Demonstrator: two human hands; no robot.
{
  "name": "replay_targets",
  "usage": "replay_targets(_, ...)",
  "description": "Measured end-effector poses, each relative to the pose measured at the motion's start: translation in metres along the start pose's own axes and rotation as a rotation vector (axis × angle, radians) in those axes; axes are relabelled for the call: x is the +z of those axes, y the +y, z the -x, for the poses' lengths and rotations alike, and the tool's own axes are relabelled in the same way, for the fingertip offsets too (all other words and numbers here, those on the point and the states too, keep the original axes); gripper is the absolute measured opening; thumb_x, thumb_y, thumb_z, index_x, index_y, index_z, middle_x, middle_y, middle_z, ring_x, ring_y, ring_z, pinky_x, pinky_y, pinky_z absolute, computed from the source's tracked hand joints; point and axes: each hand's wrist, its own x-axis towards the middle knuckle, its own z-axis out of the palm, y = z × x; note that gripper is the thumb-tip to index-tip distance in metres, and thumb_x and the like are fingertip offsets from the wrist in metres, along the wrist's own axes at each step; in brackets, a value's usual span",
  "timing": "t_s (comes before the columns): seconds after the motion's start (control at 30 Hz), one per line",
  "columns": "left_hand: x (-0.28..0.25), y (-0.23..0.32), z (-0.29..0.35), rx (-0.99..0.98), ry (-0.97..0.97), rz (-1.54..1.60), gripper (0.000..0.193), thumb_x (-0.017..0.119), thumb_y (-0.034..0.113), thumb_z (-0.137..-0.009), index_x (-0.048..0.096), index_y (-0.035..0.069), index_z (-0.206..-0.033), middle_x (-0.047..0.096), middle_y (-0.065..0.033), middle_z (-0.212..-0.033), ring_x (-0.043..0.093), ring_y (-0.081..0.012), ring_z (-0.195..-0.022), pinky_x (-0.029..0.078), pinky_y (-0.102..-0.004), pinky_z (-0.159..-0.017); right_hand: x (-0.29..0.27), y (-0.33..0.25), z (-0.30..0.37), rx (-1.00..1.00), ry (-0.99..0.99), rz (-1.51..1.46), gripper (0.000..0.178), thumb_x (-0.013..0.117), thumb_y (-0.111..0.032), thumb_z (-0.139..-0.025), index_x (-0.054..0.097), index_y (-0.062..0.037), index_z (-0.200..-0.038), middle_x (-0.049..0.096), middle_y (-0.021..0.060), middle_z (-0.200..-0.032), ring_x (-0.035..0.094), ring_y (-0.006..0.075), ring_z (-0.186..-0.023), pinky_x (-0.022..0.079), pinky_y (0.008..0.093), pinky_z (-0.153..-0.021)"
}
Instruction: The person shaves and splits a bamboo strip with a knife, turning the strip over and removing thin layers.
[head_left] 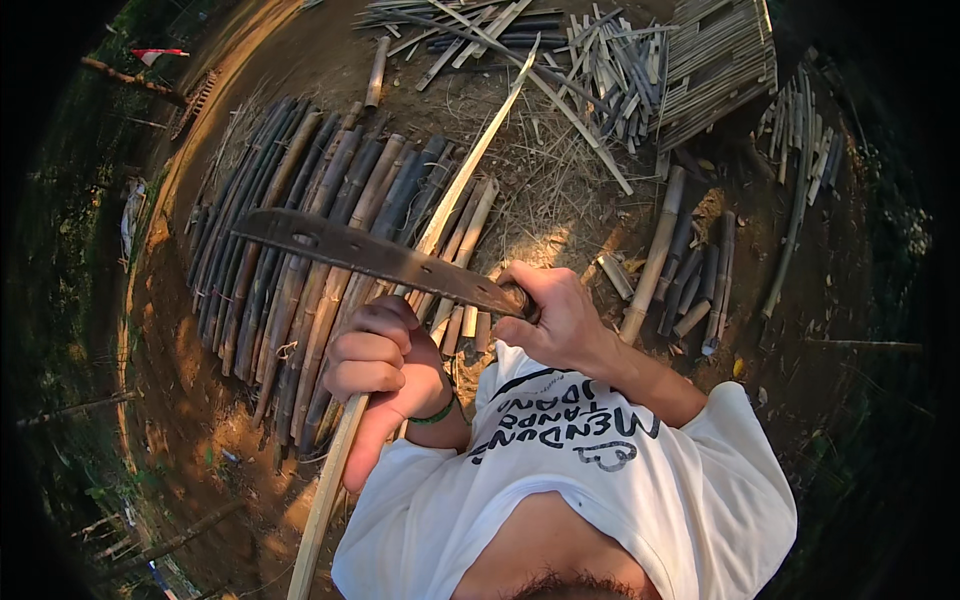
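Observation:
My left hand (372,358) is wrapped round a long, pale split bamboo strip (328,492). The strip runs from the lower left, through my fist, up to a thin tip at the top centre. In my right hand (558,312) is the handle of a machete (375,252), with its dark, worn blade pointing left. The blade lies across the strip just beyond my left fist. Whether the edge touches or bites into the bamboo, I cannot tell. A dark green band (436,412) circles my left wrist.
Many cut bamboo poles (290,210) lie side by side beyond my left hand. Shorter bamboo pieces (690,280) rest on the soil at the right. Split strips (620,85) and a slatted bamboo panel (715,65) are farther off. Shavings (550,190) litter the ground between.

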Motion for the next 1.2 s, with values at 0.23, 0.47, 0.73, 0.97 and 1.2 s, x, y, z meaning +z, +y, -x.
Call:
replay_targets(0.23, 0.011, -0.014, 0.009, -0.129, 0.242, -0.184, 0.084, 0.014, 0.100, -0.066, 0.021, 0.015, -0.062, 0.020, 0.0019, -0.064, 0.025, -0.0139, -0.059, 0.027, -0.0274, -0.053, 0.008, 0.016, -0.008, -0.098, 0.058, 0.186, 0.076, 0.058, -0.077, -0.081, 0.061, -0.0010, -0.086, 0.057, 0.0137, -0.064, 0.063, 0.0343, -0.059, 0.048, 0.0419, -0.052)
replay_targets(0.47, 0.018, -0.023, 0.001, -0.050, 0.240, -0.152, 0.087, 0.010, 0.099, -0.066, 0.029, 0.014, -0.061, 0.022, 0.0033, -0.058, 0.025, -0.0132, -0.053, 0.023, -0.0270, -0.049, -0.012, 0.038, -0.022, -0.156, 0.105, 0.275, 0.062, 0.071, -0.063, -0.079, 0.059, -0.0025, -0.082, 0.056, 0.0138, -0.062, 0.061, 0.0342, -0.057, 0.048, 0.0420, -0.052)
replay_targets(0.73, 0.026, -0.020, -0.008, -0.001, 0.279, -0.072, 0.089, 0.012, 0.102, -0.062, 0.027, 0.014, -0.064, 0.022, 0.0021, -0.065, 0.022, -0.0146, -0.058, 0.024, -0.0311, -0.055, -0.028, 0.070, -0.049, 0.129, 0.076, 0.549, 0.068, 0.063, -0.070, -0.083, 0.056, -0.0027, -0.075, 0.060, 0.0164, -0.062, 0.065, 0.0348, -0.059, 0.050, 0.0455, -0.051)
replay_targets(0.97, 0.033, -0.030, -0.007, -0.095, 0.517, -0.222, 0.088, 0.009, 0.101, -0.063, 0.025, 0.015, -0.062, 0.022, 0.0019, -0.062, 0.023, -0.0143, -0.058, 0.030, -0.0301, -0.056, -0.018, 0.043, -0.050, -0.253, 0.028, 0.216, 0.060, 0.070, -0.063, -0.081, 0.056, -0.0052, -0.076, 0.058, 0.0154, -0.061, 0.064, 0.0357, -0.059, 0.049, 0.0445, -0.051)
replay_targets(1.2, 0.028, -0.040, -0.011, -0.122, 0.657, -0.404, 0.085, 0.010, 0.101, -0.066, 0.019, 0.017, -0.061, 0.017, 0.0022, -0.062, 0.022, -0.0143, -0.058, 0.026, -0.0286, -0.057, -0.027, 0.024, -0.060, -0.155, -0.083, 0.393, 0.061, 0.070, -0.062, -0.081, 0.055, -0.0031, -0.078, 0.060, 0.0146, -0.063, 0.065, 0.0342, -0.059, 0.051, 0.0444, -0.052)
